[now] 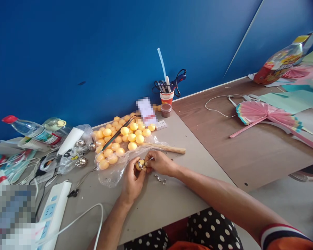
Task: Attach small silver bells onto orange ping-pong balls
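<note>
My left hand and my right hand meet over the grey table, both pinched on one small ball that looks part orange, part shiny silver. Just behind them lies a heap of orange balls on a clear plastic bag, with a dark thin rod across it. A few small metal bits lie on the table right by my right wrist. A wooden stick lies beyond my right hand.
Silver balls and water bottles sit at the left, with a white power strip and cables. A paper cup with scissors and pens stands by the blue wall. A pink paper fan lies on the brown table.
</note>
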`<state>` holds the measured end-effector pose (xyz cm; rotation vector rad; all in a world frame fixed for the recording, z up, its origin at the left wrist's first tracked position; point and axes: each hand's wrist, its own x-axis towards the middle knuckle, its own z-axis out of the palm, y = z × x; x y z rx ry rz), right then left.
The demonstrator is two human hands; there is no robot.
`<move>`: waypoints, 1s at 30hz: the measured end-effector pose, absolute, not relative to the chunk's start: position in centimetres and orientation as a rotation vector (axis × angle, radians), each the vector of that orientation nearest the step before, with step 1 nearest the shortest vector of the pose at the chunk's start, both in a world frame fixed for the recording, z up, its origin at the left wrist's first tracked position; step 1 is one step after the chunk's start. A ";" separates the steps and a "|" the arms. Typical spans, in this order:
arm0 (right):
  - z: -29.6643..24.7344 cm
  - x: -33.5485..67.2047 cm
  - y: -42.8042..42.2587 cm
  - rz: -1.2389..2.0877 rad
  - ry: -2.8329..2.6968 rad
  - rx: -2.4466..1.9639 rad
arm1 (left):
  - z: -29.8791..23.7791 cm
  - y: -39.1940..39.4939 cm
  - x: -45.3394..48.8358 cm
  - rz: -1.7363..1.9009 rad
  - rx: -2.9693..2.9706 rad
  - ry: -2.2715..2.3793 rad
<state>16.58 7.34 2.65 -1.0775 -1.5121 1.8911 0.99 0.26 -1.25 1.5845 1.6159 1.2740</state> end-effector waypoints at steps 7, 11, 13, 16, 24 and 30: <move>2.7 16.4 7.3 1.986 -1.350 -1.080 | -1.3 0.2 0.9 1.271 1.582 1.619; 2.9 16.4 7.5 2.040 -1.304 -1.070 | -1.3 0.1 0.9 1.236 1.598 1.649; 2.9 16.4 7.6 2.054 -1.337 -1.073 | -1.2 0.0 0.9 1.221 1.603 1.650; 2.9 16.5 7.6 2.023 -1.374 -1.086 | -0.9 0.2 1.1 1.231 1.579 1.625; 4.1 18.8 9.3 1.716 -1.699 -1.023 | 0.1 0.5 1.3 1.277 1.486 1.506; 4.3 19.9 9.9 1.247 -2.424 -1.122 | 0.5 0.5 0.9 1.263 1.484 1.592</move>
